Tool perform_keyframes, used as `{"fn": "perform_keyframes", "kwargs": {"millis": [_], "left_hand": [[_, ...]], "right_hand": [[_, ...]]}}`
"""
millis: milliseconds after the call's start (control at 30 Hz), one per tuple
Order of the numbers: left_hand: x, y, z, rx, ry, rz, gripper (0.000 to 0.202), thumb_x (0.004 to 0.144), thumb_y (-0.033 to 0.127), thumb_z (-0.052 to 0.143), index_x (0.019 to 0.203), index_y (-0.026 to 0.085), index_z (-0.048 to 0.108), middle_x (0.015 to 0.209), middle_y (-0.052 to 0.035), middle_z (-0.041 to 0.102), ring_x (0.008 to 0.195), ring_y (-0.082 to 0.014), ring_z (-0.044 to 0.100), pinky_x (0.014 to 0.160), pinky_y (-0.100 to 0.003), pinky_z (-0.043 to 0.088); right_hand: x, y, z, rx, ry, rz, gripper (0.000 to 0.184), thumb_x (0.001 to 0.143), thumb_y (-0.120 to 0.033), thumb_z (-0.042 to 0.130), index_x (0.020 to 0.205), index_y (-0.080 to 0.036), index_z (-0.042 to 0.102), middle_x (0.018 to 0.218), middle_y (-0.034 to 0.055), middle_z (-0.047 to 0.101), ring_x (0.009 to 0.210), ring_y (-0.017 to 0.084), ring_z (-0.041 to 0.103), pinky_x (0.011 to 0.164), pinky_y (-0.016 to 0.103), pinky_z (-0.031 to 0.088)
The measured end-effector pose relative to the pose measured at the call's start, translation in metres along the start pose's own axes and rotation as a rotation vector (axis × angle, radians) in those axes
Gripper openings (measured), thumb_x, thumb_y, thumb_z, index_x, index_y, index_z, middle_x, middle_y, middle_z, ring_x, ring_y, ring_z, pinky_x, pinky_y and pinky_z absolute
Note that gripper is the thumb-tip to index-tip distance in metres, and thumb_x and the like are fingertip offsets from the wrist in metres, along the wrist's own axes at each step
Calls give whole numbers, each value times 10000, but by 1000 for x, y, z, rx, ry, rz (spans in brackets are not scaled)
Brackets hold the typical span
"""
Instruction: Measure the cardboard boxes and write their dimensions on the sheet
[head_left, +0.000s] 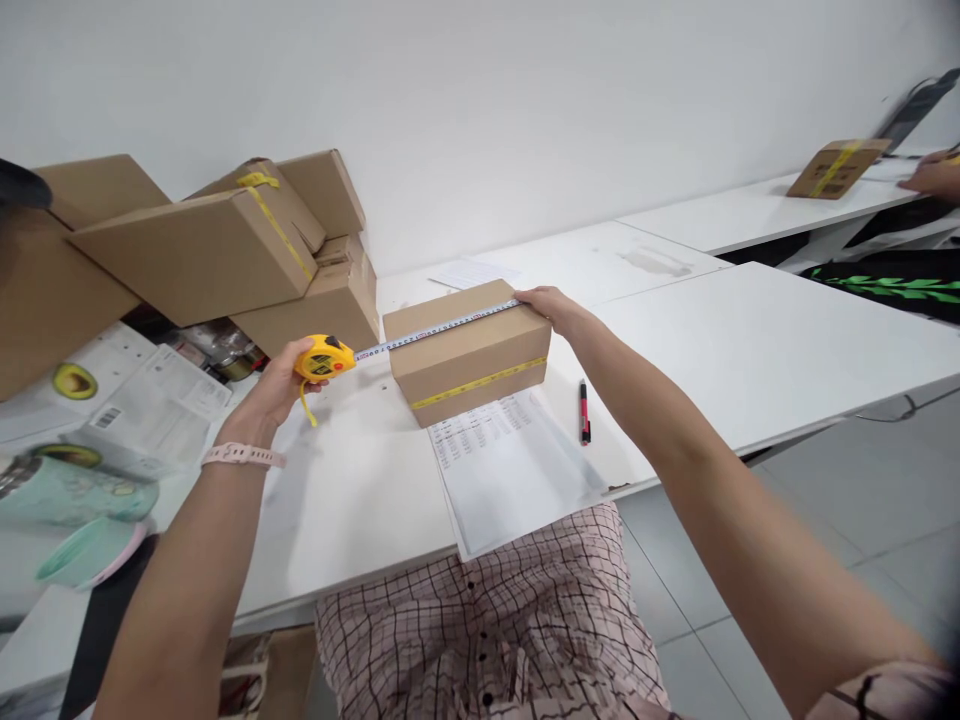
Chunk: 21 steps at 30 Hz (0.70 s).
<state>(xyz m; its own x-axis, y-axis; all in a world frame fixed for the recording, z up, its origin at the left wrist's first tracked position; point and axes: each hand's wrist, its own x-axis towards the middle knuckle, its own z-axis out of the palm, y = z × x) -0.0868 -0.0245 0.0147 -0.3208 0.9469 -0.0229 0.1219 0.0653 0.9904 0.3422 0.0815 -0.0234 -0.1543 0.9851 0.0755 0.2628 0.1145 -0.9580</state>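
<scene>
My left hand (281, 385) is closed around a yellow tape measure (326, 358), off the left side of a cardboard box (472, 345). The metal blade (442, 328) is pulled out and runs across the box's top. At the far right corner of the box, my right hand (551, 303) pinches the blade's end against the edge. A strip of yellow tape (480, 382) crosses the front face of the box. Printed sheets (517, 480) lie partly under the box, and a red and black pen (584, 412) rests to their right.
Cardboard boxes (202, 245) are piled at the left against the wall. A mint bottle (82, 492) and a mint bowl (94, 550) stand at the lower left. Farther right, another person's hand (934, 178) is near a taped box (836, 170) on the adjoining table.
</scene>
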Motion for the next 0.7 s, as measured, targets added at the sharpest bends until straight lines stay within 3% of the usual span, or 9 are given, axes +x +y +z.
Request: {"fn": "perform_keyframes", "kwargs": {"millis": [167, 400, 700], "left_hand": [[7, 0, 15, 20, -53, 20, 437, 690, 473, 735, 988, 155, 702, 824, -52, 702, 595, -139, 576, 450, -204, 439], [10, -4, 22, 66, -70, 24, 568, 670, 546, 729, 1090, 166, 692, 891, -59, 710, 619, -142, 591, 475, -209, 431], [7, -3, 24, 69, -83, 16, 550, 688, 552, 706, 1073, 159, 686, 880, -59, 709, 587, -134, 574, 473, -221, 406]], "right_hand": [[16, -10, 9, -38, 77, 146, 194, 883, -448, 658, 965, -272, 648, 908, 75, 661, 1053, 282, 606, 798, 313, 510], [47, -5, 18, -42, 149, 324, 344, 814, -483, 790, 840, -201, 595, 891, 97, 677, 808, 214, 606, 680, 334, 471], [52, -4, 24, -57, 254, 226, 329, 835, -355, 805, 728, -205, 532, 687, 18, 555, 670, 151, 504, 607, 304, 408]]}}
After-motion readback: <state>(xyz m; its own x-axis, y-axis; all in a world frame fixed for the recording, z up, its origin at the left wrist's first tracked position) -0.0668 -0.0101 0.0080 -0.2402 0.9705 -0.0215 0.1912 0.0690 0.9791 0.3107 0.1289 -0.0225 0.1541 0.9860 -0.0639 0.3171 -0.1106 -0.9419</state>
